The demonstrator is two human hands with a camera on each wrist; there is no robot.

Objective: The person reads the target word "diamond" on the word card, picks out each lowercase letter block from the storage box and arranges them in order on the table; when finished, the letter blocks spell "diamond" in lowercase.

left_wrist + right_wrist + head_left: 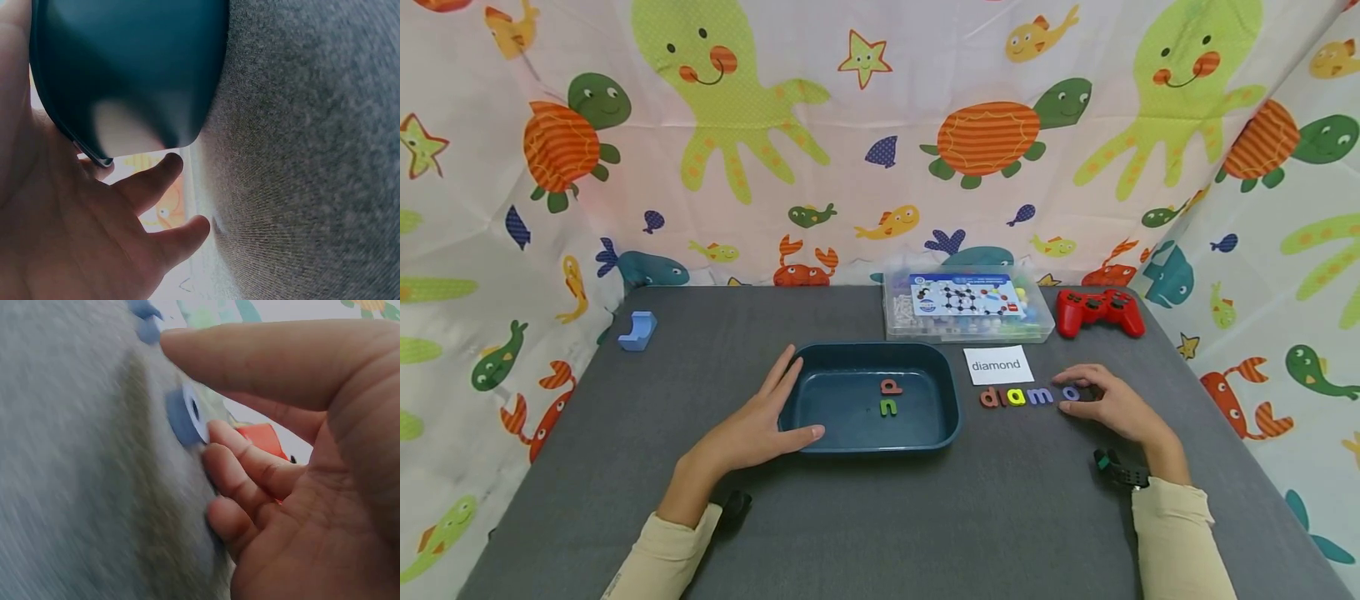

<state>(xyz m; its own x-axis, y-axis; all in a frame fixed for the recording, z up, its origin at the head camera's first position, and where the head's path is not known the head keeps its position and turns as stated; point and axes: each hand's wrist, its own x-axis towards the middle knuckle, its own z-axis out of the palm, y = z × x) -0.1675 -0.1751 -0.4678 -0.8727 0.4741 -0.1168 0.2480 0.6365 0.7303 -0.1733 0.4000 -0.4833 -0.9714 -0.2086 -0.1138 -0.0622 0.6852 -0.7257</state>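
Left hand: my left hand (748, 425) is spread wide at the tray's left end, thumb over the near-left rim, nothing pinched.
Right hand: my right hand (1112, 404) is loosely bent around the letter o, thumb apart from it, fingertips at its edge; no firm pinch that I can see.
Letter o (185, 417): on the table (865, 525), right end of the row, after the m (1040, 397). I judge it light and fairly stiff, likely to skid if nudged; best taken by opposite outer edges, thumb against fingertip.
Tray (842, 417): left of the row; looks rigid, smooth, hard to damage. I'd steady it by the rim. Inside, a green n (888, 407) lies near of a reddish-brown letter (891, 387).
Card (998, 366): far of the row, reads "diamond".
Right wrist view: gives me the o's thickness and the thumb gap; from the head I mostly get its top face.
Left wrist view: palm side and the tray's outer wall, both hidden from the head.
Head view: alone shows the tray's letters and the card.
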